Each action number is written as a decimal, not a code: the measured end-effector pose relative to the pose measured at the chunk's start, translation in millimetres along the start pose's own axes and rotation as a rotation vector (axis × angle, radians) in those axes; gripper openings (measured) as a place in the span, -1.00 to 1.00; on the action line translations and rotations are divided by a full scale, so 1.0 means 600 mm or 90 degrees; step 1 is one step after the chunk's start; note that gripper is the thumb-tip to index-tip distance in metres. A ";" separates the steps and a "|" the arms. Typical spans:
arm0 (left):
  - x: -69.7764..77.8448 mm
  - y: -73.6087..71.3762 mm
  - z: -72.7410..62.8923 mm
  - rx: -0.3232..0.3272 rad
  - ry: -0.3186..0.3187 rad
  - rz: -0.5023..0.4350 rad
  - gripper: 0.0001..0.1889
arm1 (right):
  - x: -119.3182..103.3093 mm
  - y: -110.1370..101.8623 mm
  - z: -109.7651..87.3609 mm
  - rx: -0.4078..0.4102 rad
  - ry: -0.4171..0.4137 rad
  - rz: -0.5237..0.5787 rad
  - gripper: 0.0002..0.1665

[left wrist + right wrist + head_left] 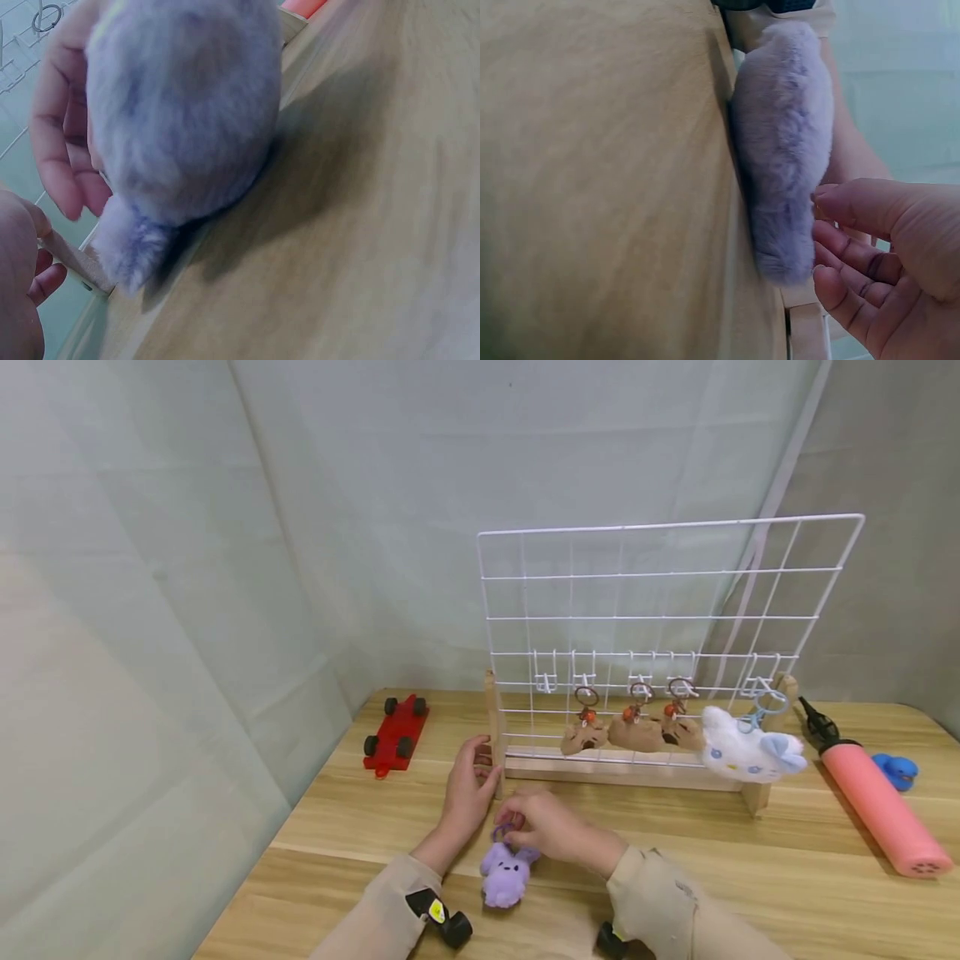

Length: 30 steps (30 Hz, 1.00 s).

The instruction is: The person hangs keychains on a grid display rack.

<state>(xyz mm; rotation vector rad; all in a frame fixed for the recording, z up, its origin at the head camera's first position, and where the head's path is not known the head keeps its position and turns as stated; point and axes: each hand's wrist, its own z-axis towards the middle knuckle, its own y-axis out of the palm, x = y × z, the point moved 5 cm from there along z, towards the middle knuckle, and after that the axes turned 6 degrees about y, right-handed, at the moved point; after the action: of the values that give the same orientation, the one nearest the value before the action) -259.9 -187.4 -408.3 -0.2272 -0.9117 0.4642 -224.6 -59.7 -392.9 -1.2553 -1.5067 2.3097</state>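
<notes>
A purple plush keychain [505,877] lies face up on the wooden table, its loop toward the rack. My right hand [551,831] pinches that loop between thumb and fingers; in the right wrist view the plush [784,150] is side-on beside the fingertips. At the rack's left end, my left hand [468,789] grips the wooden post [495,727], thumb in front. The white wire rack [637,618] carries several hooks, the leftmost hook [546,683] bare. Brown plush keychains [636,735] and a white cat plush [750,747] hang from the others.
An upturned red toy car [401,735] lies left of the rack. On the right are a pink hand pump [881,806] with a black nozzle and a small blue toy duck [896,770]. Pale cloth [375,468] hangs behind the table.
</notes>
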 end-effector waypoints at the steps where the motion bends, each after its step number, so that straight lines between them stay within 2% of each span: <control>1: 0.000 0.000 0.000 -0.001 -0.001 0.000 -0.52 | 0.001 0.002 0.001 0.000 0.001 -0.001 -0.79; 8: -0.002 0.002 0.000 -0.003 0.002 0.005 -0.51 | 0.003 0.012 0.006 0.001 -0.006 -0.048 -0.83; 19: -0.005 0.002 0.001 -0.006 0.000 0.019 -0.52 | 0.007 0.021 0.015 0.011 0.022 -0.097 -0.86; 30: 0.000 0.001 -0.001 -0.006 0.000 0.018 -0.53 | 0.010 0.021 0.016 0.011 0.037 -0.102 -0.88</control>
<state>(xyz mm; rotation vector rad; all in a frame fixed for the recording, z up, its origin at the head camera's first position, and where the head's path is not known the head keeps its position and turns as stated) -259.8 -186.7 -408.8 -0.2488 -0.9117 0.4855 -231.0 -69.8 -404.9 -1.1416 -1.5050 2.1619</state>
